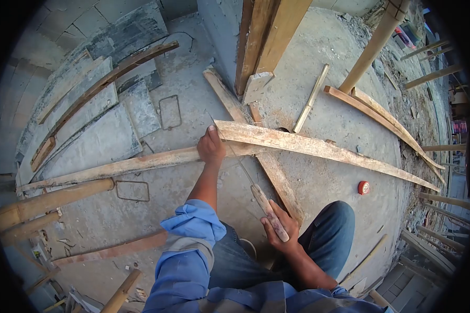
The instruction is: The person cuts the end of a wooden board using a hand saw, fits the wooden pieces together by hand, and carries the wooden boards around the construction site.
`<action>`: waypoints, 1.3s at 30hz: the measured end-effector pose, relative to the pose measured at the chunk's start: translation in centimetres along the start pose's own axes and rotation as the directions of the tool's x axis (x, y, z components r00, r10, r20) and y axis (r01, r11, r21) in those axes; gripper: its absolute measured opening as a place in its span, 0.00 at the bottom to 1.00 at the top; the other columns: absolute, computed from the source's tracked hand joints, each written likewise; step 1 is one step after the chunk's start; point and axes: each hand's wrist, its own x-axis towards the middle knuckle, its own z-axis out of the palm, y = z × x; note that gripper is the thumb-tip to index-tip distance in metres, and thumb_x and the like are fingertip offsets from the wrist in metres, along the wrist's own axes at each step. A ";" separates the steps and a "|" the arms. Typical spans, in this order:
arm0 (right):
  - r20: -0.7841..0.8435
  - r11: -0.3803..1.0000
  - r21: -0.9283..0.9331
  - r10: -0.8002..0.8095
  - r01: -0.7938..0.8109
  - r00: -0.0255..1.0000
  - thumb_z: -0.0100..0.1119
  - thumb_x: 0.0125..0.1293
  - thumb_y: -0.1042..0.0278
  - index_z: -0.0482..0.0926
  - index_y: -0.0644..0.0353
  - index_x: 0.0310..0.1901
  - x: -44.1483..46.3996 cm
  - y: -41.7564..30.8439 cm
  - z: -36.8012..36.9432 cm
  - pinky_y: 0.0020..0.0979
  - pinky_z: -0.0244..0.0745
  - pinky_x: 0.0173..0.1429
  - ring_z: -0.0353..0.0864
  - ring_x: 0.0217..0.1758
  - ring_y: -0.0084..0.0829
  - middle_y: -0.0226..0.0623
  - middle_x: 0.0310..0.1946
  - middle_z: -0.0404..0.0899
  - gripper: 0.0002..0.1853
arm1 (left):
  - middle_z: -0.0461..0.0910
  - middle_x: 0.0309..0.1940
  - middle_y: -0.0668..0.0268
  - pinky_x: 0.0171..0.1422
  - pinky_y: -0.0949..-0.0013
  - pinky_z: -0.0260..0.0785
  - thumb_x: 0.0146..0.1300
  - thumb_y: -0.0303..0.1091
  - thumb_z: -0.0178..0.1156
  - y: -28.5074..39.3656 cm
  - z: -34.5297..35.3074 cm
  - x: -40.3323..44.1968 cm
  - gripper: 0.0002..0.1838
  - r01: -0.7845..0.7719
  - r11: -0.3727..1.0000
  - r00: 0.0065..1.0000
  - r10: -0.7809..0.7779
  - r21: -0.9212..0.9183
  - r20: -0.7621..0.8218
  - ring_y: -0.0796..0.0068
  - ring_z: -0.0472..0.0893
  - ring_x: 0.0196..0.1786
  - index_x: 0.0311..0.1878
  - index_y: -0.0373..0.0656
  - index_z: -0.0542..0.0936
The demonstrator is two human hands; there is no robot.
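My right hand [281, 225] is closed round the worn wooden handle of a handsaw [269, 211]. The saw's thin blade appears nearly edge-on, running up and left across the end of a long wooden board [308, 144]. At that left end, my left hand [212, 145] grips the board close beside the blade; its fingertips are partly hidden. Beneath the board lie another long plank [141, 163] and a diagonal timber [274, 175], crossing each other on the floor.
A red round case [363, 187] sits on the concrete floor [339, 219]. Bent wire rectangles [132, 190] lie at left, near grey panels [94, 125]. A post with timber boards [266, 39] rises ahead. Wooden poles [373, 44] stand at right; a short batten [311, 98] lies beyond the board.
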 end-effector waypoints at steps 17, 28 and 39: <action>0.015 0.994 0.094 0.055 -0.057 0.998 0.69 0.68 0.70 0.77 0.67 0.65 8.2 0.6 4.5 0.34 0.84 0.49 0.92 0.47 0.44 0.55 0.48 0.87 0.26 | 0.85 0.33 0.42 0.45 0.40 0.74 0.78 0.49 0.40 -0.7 -0.1 -1.0 0.26 -0.091 0.993 0.996 0.093 -0.080 0.011 0.35 0.84 0.40 0.42 0.42 0.85; 0.057 0.989 0.026 0.145 -0.147 0.988 0.69 0.68 0.72 0.77 0.71 0.65 -0.3 -1.2 0.1 0.33 0.80 0.61 0.88 0.58 0.40 0.55 0.57 0.85 0.25 | 0.85 0.31 0.46 0.40 0.46 0.75 0.76 0.45 0.50 -1.5 0.7 -0.8 0.20 -0.159 0.987 0.986 0.159 -0.004 -0.059 0.40 0.84 0.36 0.47 0.37 0.83; -0.018 1.000 -0.009 0.024 -0.024 1.000 0.70 0.68 0.71 0.76 0.68 0.66 0.1 -0.4 1.3 0.33 0.83 0.54 0.91 0.51 0.39 0.52 0.50 0.87 0.26 | 0.85 0.34 0.43 0.49 0.37 0.70 0.78 0.53 0.37 -0.8 0.4 0.0 0.31 -0.039 0.994 0.999 0.040 -0.098 0.013 0.34 0.83 0.41 0.40 0.42 0.86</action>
